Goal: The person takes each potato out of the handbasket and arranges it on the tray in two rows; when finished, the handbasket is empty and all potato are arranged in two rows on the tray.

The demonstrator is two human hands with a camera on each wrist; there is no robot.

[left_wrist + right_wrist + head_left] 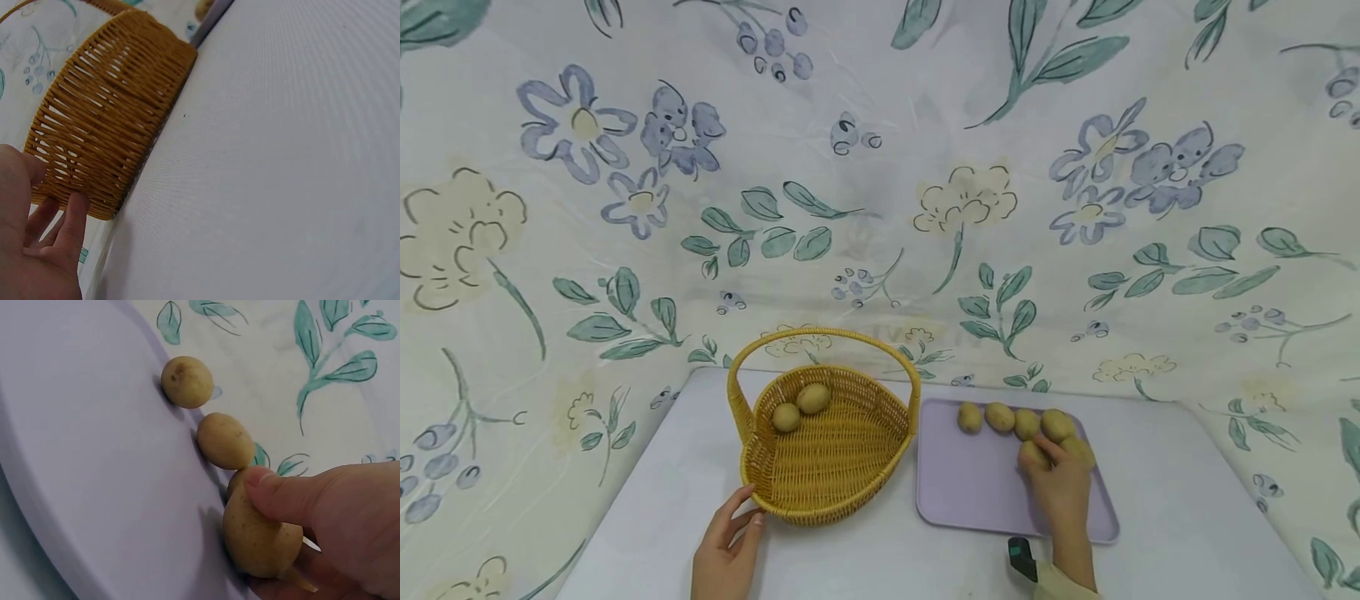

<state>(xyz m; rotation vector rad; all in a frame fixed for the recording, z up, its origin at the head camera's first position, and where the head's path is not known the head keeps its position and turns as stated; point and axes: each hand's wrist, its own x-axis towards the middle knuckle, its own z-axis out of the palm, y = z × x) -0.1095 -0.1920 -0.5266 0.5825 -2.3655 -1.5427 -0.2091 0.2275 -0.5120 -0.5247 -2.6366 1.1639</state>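
In the head view, my left hand holds the left front rim of a yellow wicker basket with a tall arched handle. Its fingers and thumb meet the woven wall in the left wrist view; part of the hand is cut off there. Two potatoes lie inside the basket at the back left. Over a lilac tray, my right hand grips a potato between thumb and fingers. Several other potatoes sit along the tray's back and right edge, some partly hidden behind the hand.
The white table carries the basket on the left and the tray just right of it. A floral cloth hangs behind and at both sides. A black wrist device sits by the right sleeve.
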